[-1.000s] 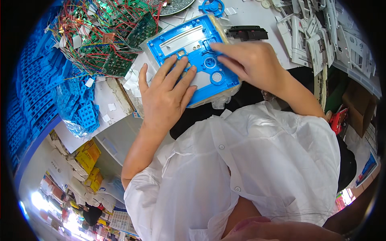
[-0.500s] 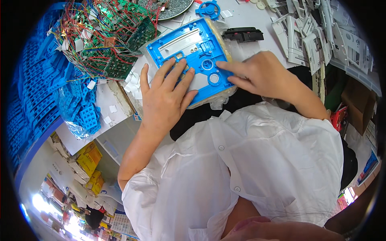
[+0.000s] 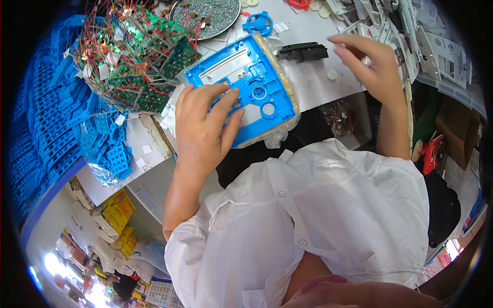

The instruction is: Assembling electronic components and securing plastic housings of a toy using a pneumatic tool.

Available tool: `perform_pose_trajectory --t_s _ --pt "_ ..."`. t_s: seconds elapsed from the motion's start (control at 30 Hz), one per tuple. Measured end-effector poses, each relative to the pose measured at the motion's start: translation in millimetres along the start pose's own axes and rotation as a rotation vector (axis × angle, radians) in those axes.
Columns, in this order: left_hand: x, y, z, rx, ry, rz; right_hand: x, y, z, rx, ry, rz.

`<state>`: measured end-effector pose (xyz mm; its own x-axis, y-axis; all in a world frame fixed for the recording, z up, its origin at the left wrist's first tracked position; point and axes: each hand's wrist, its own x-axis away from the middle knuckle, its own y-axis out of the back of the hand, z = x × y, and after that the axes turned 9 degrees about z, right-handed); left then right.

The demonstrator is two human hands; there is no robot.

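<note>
A blue plastic casing panel (image 3: 280, 102), with round openings and a long slot, lies tilted on a padded, plastic-wrapped block on the table. Across its left part rests my left hand (image 3: 200, 128), fingers apart and bent over the surface, gripping nothing visible. My right hand (image 3: 380, 69) is raised above the table to the right of the panel, thumb and forefinger apart with nothing seen between them. Closest to those fingertips is a black plastic part (image 3: 304, 52). A small white disc (image 3: 332, 75) lies below that part.
Wired green circuit boards (image 3: 154, 95) are heaped at the upper left, beside piled blue plastic parts (image 3: 110, 156). A round tray (image 3: 218, 31) of small metal pieces and a blue ring part (image 3: 258, 23) lie at the back. White plastic parts (image 3: 436, 51) fill the right side.
My right hand has left the panel and moved up and right, past the black part. My left hand stays on the panel. The view has shifted slightly.
</note>
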<state>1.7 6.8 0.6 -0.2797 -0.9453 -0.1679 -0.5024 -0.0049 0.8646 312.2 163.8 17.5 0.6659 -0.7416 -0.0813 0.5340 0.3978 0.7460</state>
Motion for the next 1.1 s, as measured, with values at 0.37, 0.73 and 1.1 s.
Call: perform_pose_trajectory --t_s 0.37,0.73,1.1 --pt "1 -21 -17 0.107 0.042 -0.022 -141 -71 -57 0.346 0.238 -0.067" --pt "13 -26 -15 0.135 0.082 -0.117 -142 -70 -50 0.37 0.019 -0.048" --pt "15 -31 -5 0.019 0.008 0.095 -9 -95 54 0.086 0.125 0.138"
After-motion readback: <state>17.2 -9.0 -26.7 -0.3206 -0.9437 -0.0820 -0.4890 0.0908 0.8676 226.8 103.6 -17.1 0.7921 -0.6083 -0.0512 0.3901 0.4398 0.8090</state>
